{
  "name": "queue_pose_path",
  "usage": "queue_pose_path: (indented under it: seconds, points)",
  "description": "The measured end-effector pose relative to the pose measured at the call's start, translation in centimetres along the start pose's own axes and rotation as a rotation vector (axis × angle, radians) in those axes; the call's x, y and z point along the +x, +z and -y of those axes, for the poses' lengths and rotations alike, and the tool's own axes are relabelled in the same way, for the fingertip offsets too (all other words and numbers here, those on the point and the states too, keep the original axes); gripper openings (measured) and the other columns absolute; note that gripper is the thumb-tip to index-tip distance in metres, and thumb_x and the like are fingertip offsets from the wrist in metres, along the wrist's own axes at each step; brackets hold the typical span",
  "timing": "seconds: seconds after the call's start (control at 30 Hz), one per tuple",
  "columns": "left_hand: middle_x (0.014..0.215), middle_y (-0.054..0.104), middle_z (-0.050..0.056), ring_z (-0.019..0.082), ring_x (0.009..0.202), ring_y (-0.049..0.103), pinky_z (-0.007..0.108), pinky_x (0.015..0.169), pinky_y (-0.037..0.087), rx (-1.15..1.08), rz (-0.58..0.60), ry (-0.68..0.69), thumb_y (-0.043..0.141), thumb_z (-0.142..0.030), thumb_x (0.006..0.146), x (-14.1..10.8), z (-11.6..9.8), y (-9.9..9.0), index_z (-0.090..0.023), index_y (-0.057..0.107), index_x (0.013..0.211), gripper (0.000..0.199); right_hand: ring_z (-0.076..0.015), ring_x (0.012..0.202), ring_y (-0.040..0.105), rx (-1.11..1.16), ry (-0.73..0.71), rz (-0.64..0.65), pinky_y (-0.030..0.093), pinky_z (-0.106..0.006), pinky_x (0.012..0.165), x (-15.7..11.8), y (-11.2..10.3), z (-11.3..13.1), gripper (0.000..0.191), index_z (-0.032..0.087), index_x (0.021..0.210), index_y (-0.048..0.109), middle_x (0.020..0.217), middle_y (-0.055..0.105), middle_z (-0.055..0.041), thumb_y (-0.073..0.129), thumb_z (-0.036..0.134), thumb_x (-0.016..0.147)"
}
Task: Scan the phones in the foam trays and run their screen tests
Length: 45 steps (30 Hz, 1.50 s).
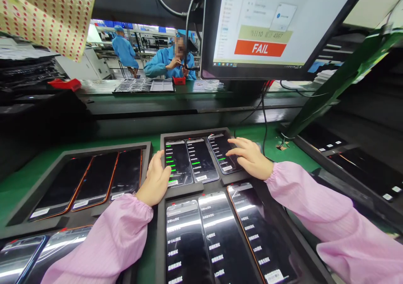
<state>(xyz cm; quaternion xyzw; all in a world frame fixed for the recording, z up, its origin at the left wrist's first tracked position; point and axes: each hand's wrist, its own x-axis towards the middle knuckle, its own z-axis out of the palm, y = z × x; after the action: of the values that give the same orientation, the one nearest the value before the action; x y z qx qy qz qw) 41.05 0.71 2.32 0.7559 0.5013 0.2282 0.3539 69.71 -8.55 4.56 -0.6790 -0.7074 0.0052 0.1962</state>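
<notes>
A dark foam tray (195,136) holds phones in two rows, their lit screens showing text menus. My left hand (156,179) rests at the tray's left edge, beside the upper left phone (179,160) with several green lines; its fingers are extended and hold nothing. Over the upper right phone (218,147) my right hand (250,156) is spread, fingertips at the screen; whether they touch it I cannot tell. Between these lies the upper middle phone (201,160). Nearer me are the lower left phone (182,238), lower middle phone (217,229) and an orange-edged phone (258,229).
Left, another foam tray (71,153) holds dark-screened phones (94,179). A monitor (267,28) reading FAIL hangs above, with cables (263,116) dropping behind the trays. More phones (371,166) lie at right. Across the bench a person in blue (165,61) works near a parts tray (143,85).
</notes>
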Motion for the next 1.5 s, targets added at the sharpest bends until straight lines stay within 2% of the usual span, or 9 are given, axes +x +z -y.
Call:
queue_pose_path:
  seconds: [0.1,0.23,0.43,0.6,0.87,1.03,1.17,1.33,1.5]
  points:
    - [0.148,0.019,0.016,0.024,0.139,0.012,0.048,0.112,0.014,0.0,-0.009,0.014,0.029,-0.031,0.085,0.0,0.0,0.0,-0.011,0.016,0.138,0.058,-0.0227,0.108,0.054,0.151,0.006,-0.152,0.04,-0.046,0.094,-0.8,-0.5,-0.9,0.031,0.023,0.082,0.061,0.11,0.064,-0.0053,0.039,0.012,0.064]
    - [0.148,0.018,0.016,0.023,0.139,0.013,0.045,0.113,0.014,-0.005,-0.011,0.016,0.03,-0.031,0.085,0.1,0.2,0.1,-0.011,0.016,0.138,0.059,-0.0225,0.101,0.058,0.259,0.006,-0.124,0.044,-0.043,0.089,-1.4,0.3,-1.2,0.017,0.023,0.069,0.046,0.093,0.07,-0.004,0.036,0.012,0.06]
    - [0.148,0.018,0.015,0.023,0.139,0.013,0.046,0.113,0.013,-0.005,-0.016,0.026,0.031,-0.03,0.084,0.2,0.5,0.2,-0.011,0.017,0.138,0.059,-0.0258,0.116,0.048,0.26,-0.075,0.009,0.034,-0.051,0.094,-2.0,1.6,-0.8,0.014,0.024,0.067,0.033,0.098,0.07,-0.0013,0.034,0.011,0.062]
    - [0.148,0.019,0.016,0.022,0.139,0.013,0.046,0.113,0.013,0.002,-0.021,0.048,0.031,-0.029,0.084,0.2,0.7,0.3,-0.012,0.017,0.138,0.058,-0.0272,0.119,0.046,0.215,-0.026,0.101,0.023,-0.058,0.098,-2.0,1.2,0.0,0.013,0.024,0.068,0.03,0.099,0.07,-0.0021,0.034,0.012,0.064]
    - [0.149,0.016,0.016,0.02,0.14,0.008,0.044,0.113,0.011,0.04,-0.02,0.049,0.03,-0.028,0.085,0.1,0.8,0.4,-0.012,0.018,0.138,0.056,-0.0242,0.128,0.037,0.227,-0.22,0.247,0.016,-0.057,0.102,-0.2,1.8,4.1,0.019,0.023,0.07,0.034,0.111,0.065,-0.0042,0.035,0.007,0.061]
    - [0.149,0.016,0.015,0.02,0.14,0.008,0.044,0.113,0.011,0.046,-0.007,0.038,0.028,-0.028,0.086,0.0,0.7,0.4,-0.012,0.017,0.138,0.055,-0.0252,0.131,0.031,0.207,-0.244,0.313,0.014,-0.06,0.102,0.9,2.7,5.8,0.022,0.022,0.071,0.034,0.117,0.062,-0.0032,0.035,0.004,0.059]
    - [0.15,0.014,0.016,0.021,0.14,0.006,0.043,0.113,0.011,0.074,-0.01,0.044,0.028,-0.028,0.086,0.0,0.6,0.4,-0.011,0.017,0.138,0.056,-0.0255,0.128,0.036,0.246,-0.192,0.176,0.02,-0.058,0.101,0.5,1.8,4.0,0.018,0.023,0.073,0.034,0.115,0.063,-0.0044,0.037,0.008,0.062]
    - [0.152,0.009,0.014,0.027,0.14,-0.001,0.052,0.11,0.012,0.24,0.029,0.083,0.03,-0.03,0.086,0.0,0.3,-0.2,-0.018,0.027,0.136,0.051,-0.0258,0.124,0.04,0.286,0.053,-0.018,0.032,-0.052,0.1,-0.4,1.4,-1.5,0.015,0.024,0.084,0.044,0.114,0.062,-0.0073,0.04,0.02,0.07]
    - [0.152,0.015,0.01,0.036,0.138,-0.001,0.06,0.106,0.011,0.539,0.107,0.31,0.044,-0.038,0.081,1.8,-2.1,-1.1,-0.025,0.053,0.119,0.041,-0.0305,0.128,0.032,0.161,0.161,-0.072,0.027,-0.054,0.104,0.4,2.9,-3.8,0.036,0.023,0.109,0.055,0.131,0.047,-0.0105,0.047,0.033,0.076]
